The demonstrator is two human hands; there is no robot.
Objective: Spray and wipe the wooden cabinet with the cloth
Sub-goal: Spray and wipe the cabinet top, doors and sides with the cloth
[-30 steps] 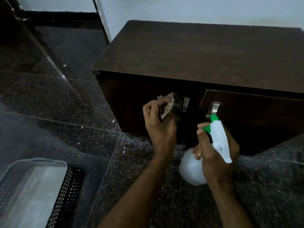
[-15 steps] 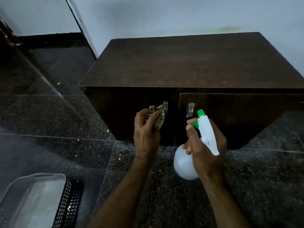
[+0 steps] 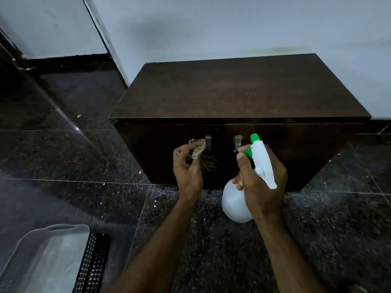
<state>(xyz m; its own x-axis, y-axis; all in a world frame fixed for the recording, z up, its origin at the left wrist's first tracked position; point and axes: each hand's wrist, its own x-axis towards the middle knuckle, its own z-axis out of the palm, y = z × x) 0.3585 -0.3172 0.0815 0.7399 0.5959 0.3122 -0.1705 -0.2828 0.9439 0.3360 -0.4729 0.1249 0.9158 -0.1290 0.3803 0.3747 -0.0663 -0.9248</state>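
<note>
The cabinet (image 3: 239, 94) stood low on the dark speckled floor (image 3: 211, 240), its back against a pale wall (image 3: 232, 24). It was dark brown wood with a flat top, and both doors on the front looked closed. Two small metal handles sat side by side near the middle seam, the left handle (image 3: 208, 142) and the right handle (image 3: 237, 142).

The person's left hand (image 3: 187, 168) was raised in front of the left door, fingers curled round a crumpled cloth (image 3: 198, 151). The cloth was bunched up, pale and patterned, and it poked out above the fingers just beside the left handle. Whether it touched the wood I could not tell, the front being so dim.

The right hand (image 3: 261, 180) held a spray bottle (image 3: 234, 200) in front of the right door. The fingers were wrapped about the neck of the bottle, and the forefinger lay up along the green part below the nozzle. The white trigger head ran back over the hand, the green nozzle (image 3: 254, 137) pointed up and toward the cabinet front, close to the right handle. The round white body hung below the hand, clear of the floor as far as I could see.

Down at the left corner of the floor lay a clear plastic lid (image 3: 48, 256) over a black perforated basket (image 3: 93, 263).
</note>
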